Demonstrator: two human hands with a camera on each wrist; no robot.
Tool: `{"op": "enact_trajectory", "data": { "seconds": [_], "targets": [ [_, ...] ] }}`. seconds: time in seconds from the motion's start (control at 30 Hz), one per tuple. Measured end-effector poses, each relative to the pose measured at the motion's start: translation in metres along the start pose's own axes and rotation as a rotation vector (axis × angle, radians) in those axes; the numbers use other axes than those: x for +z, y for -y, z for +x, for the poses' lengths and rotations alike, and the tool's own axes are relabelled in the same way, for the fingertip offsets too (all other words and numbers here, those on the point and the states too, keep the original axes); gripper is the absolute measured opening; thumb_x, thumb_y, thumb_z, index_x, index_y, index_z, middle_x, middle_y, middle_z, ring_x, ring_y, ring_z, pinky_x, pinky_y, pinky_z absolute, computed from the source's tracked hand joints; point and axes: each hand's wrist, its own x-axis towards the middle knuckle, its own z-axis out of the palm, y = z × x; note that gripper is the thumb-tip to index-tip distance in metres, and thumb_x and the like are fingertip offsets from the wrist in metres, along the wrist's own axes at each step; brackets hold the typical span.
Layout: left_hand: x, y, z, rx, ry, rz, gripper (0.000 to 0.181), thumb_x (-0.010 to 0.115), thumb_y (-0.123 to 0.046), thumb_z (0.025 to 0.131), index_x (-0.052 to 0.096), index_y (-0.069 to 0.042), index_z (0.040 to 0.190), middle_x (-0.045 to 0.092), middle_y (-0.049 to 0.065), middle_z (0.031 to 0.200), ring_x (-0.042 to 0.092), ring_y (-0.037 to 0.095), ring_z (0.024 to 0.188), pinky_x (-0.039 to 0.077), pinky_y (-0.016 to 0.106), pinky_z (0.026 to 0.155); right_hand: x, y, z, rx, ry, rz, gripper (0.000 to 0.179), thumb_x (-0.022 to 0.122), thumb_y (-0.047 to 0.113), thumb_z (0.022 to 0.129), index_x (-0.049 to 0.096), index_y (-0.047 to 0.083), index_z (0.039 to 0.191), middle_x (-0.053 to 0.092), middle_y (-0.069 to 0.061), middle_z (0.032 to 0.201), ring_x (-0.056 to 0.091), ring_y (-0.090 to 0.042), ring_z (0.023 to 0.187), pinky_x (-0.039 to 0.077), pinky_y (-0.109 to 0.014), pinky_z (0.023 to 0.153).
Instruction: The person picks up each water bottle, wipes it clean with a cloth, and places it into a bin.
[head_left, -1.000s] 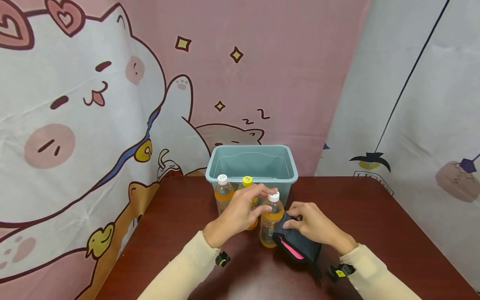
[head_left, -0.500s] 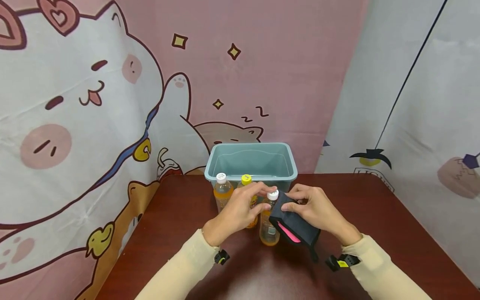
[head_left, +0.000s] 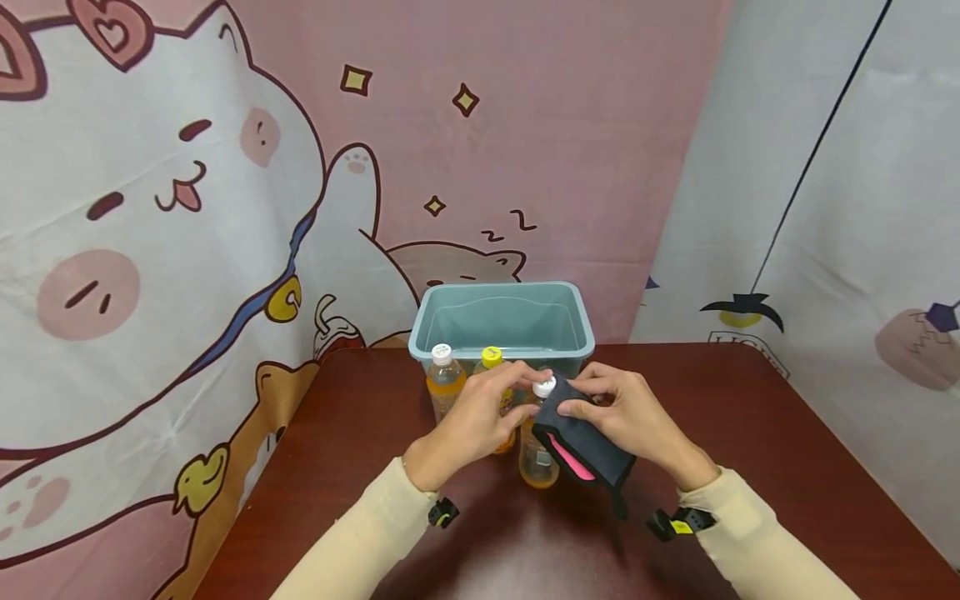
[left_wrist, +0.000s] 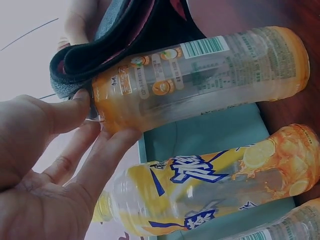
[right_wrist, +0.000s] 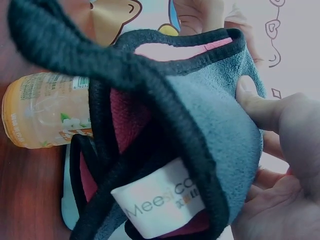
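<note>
A clear bottle with an orange label and white cap [head_left: 538,473] stands upright on the table. My left hand [head_left: 476,417] steadies it at the top, thumb and fingers around the neck and shoulder in the left wrist view. My right hand [head_left: 626,412] pinches a folded grey cloth [head_left: 581,433] with black edging and a pink inner side, and holds it against the bottle's upper right side. The cloth hides part of the neck. In the right wrist view, a black strap and a white label [right_wrist: 160,200] hang from the cloth [right_wrist: 215,115].
Just behind stand a yellow-capped bottle [head_left: 492,357] with a yellow label and another white-capped bottle [head_left: 446,382]. A light blue plastic bin [head_left: 517,352] is at the table's back edge. The dark red table [head_left: 750,433] meets a printed curtain behind.
My right hand has lifted the cloth from the bottle's lower side up to its shoulder and neck, shifting slightly left. The left hand keeps its hold at the top.
</note>
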Motion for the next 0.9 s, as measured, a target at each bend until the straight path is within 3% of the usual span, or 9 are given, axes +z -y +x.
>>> {"op": "enact_trajectory", "data": {
  "seconds": [0.3, 0.47, 0.53, 0.67, 0.9],
  "targets": [
    [-0.002, -0.004, 0.000, -0.044, 0.027, -0.034, 0.050, 0.091, -0.009, 0.102, 0.070, -0.016, 0.147, 0.081, 0.006, 0.145, 0.083, 0.024, 0.126, 0.070, 0.046, 0.112, -0.006, 0.000, -0.006, 0.026, -0.021, -0.024, 0.032, 0.098, 0.020, 0.097, 0.091, 0.016, 0.128, 0.074, 0.007, 0.096, 0.062, -0.010, 0.074, 0.055, -0.027, 0.060],
    [-0.001, -0.006, 0.001, -0.056, 0.026, -0.064, 0.045, 0.091, -0.013, 0.104, 0.070, -0.015, 0.144, 0.080, 0.004, 0.147, 0.082, 0.022, 0.125, 0.072, 0.042, 0.101, -0.014, 0.001, -0.009, 0.041, -0.032, -0.034, 0.025, 0.097, 0.022, 0.098, 0.093, 0.018, 0.123, 0.075, 0.007, 0.098, 0.063, -0.011, 0.075, 0.057, -0.026, 0.060],
    [0.001, -0.007, 0.002, -0.053, 0.013, -0.070, 0.043, 0.092, -0.016, 0.103, 0.070, -0.014, 0.140, 0.080, 0.003, 0.148, 0.081, 0.020, 0.123, 0.073, 0.039, 0.093, -0.017, 0.002, -0.010, 0.040, -0.044, -0.033, 0.022, 0.097, 0.021, 0.098, 0.093, 0.019, 0.120, 0.075, 0.006, 0.098, 0.063, -0.010, 0.074, 0.056, -0.025, 0.059],
    [0.006, -0.009, 0.004, -0.039, -0.025, -0.062, 0.041, 0.094, -0.018, 0.101, 0.070, -0.013, 0.134, 0.081, 0.004, 0.146, 0.079, 0.019, 0.117, 0.072, 0.037, 0.089, -0.022, 0.003, -0.011, 0.033, -0.069, -0.028, 0.020, 0.097, 0.018, 0.097, 0.093, 0.019, 0.117, 0.075, 0.005, 0.097, 0.063, -0.010, 0.074, 0.055, -0.023, 0.057],
    [0.007, -0.011, 0.004, -0.023, -0.053, -0.096, 0.039, 0.094, -0.012, 0.100, 0.071, -0.012, 0.132, 0.082, 0.006, 0.139, 0.080, 0.022, 0.116, 0.072, 0.046, 0.102, -0.028, 0.008, -0.011, 0.059, -0.072, -0.008, 0.016, 0.097, 0.018, 0.098, 0.092, 0.020, 0.112, 0.076, 0.003, 0.099, 0.066, -0.012, 0.073, 0.058, -0.024, 0.057]
  ]
}}
